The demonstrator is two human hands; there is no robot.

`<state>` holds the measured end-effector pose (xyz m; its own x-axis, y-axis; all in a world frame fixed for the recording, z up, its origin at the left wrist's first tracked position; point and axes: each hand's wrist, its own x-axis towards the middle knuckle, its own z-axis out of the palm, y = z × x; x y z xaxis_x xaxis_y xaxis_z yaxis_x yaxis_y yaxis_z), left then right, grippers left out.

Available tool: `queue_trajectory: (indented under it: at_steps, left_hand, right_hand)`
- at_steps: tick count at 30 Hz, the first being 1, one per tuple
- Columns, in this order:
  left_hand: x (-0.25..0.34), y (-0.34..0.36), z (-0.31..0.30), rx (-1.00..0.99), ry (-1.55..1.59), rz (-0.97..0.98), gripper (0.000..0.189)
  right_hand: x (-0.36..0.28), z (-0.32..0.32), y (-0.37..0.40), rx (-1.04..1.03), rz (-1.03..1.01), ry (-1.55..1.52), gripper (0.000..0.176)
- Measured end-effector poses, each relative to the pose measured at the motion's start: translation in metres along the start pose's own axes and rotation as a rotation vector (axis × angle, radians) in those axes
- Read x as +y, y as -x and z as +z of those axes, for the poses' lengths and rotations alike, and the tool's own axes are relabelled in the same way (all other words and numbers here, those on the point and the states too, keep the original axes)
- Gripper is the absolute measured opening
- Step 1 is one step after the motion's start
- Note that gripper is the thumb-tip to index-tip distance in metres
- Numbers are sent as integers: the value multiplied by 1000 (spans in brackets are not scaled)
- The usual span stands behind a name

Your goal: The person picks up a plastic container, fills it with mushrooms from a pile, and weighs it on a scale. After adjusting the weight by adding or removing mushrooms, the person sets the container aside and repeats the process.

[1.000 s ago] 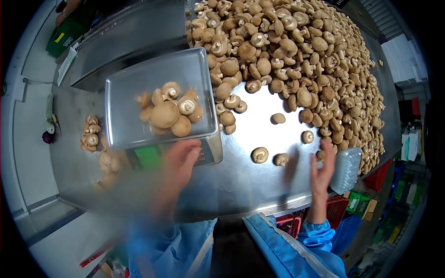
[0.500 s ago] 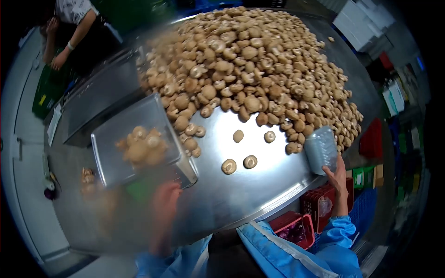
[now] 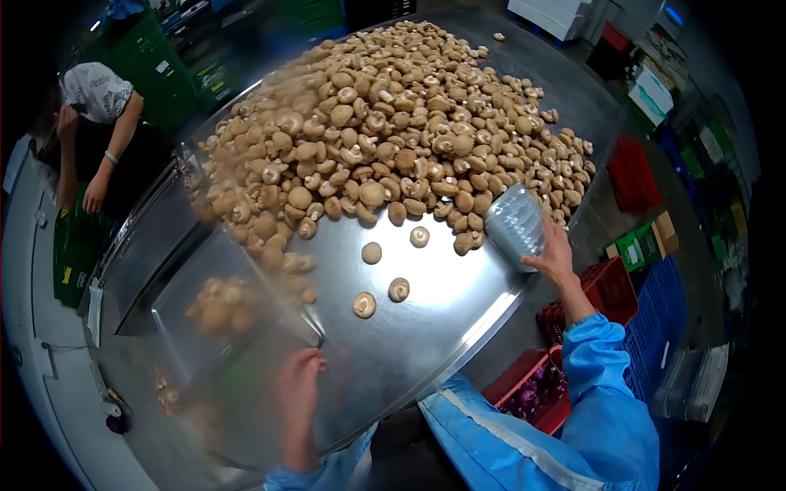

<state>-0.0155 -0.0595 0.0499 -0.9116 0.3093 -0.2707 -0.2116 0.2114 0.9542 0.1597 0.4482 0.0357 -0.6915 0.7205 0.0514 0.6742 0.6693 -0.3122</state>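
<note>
My right hand [image 3: 557, 255] is wrapped around a stack of clear plastic trays [image 3: 514, 222], tilted against the right edge of a large heap of brown mushrooms [image 3: 409, 135]. The fingers' far side is hidden behind the stack. My left hand [image 3: 300, 385] has its fingers curled, just below the near corner of a metal pan [image 3: 176, 348]; haze on the lens hides whether it holds anything. Several mushrooms [image 3: 219, 303] lie in that pan. Between my hands, several loose mushrooms [image 3: 364, 304] rest on the shiny metal table [image 3: 409, 352].
Red baskets [image 3: 512, 380], one with purple produce, and a blue crate [image 3: 655, 323] stand below the table's right side. At the upper left a person [image 3: 106, 123] is beside green crates [image 3: 151, 69]. Another red crate [image 3: 630, 176] stands at the far right.
The view has turned, so the heap and table sit further left and the loose mushrooms lower. My right hand still holds the tray stack; my left hand stays near the pan's corner.
</note>
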Motion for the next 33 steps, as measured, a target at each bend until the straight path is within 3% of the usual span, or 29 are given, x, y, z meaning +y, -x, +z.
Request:
queue_trajectory:
  at_steps: [5, 6, 9, 10, 13, 16, 19, 22, 27, 30, 33]
  left_hand:
    - [-19, -3, 37, -104, 106, -35, 15]
    - [-29, -9, 43, -165, 32, -87, 25]
    - [-74, -28, 64, -64, 211, -196, 39]
    - [-78, -37, 66, -58, 229, -274, 52]
    - [-60, -60, 87, -49, 272, -449, 53]
    - [-74, -112, 120, -254, 368, -396, 65]
    - [-44, -133, 162, -247, 537, -333, 60]
    - [-32, -124, 172, -109, 367, -268, 44]
    - [-59, -91, 138, -129, 262, -218, 38]
    - [-69, -64, 114, -132, 259, -223, 36]
    - [-64, -44, 90, -159, 225, -233, 35]
  right_hand:
    - [-4, -4, 0, -9, 42, 25, 105]
    - [-7, -7, -1, -21, 53, 24, 105]
    - [0, -5, -3, -28, 38, 30, 109]
    - [3, -3, -3, -25, 26, 22, 110]
    - [12, 5, -5, -13, -1, 6, 114]
    - [9, 5, -3, 11, -5, -7, 114]
    - [7, 2, -1, 42, -18, -3, 111]
    - [0, -1, 3, 91, -18, -2, 108]
    - [-4, 4, 16, 165, -40, 28, 105]
    - [-11, 5, 24, 185, -95, 35, 86]
    - [-15, -12, 25, 195, -156, -132, 78]
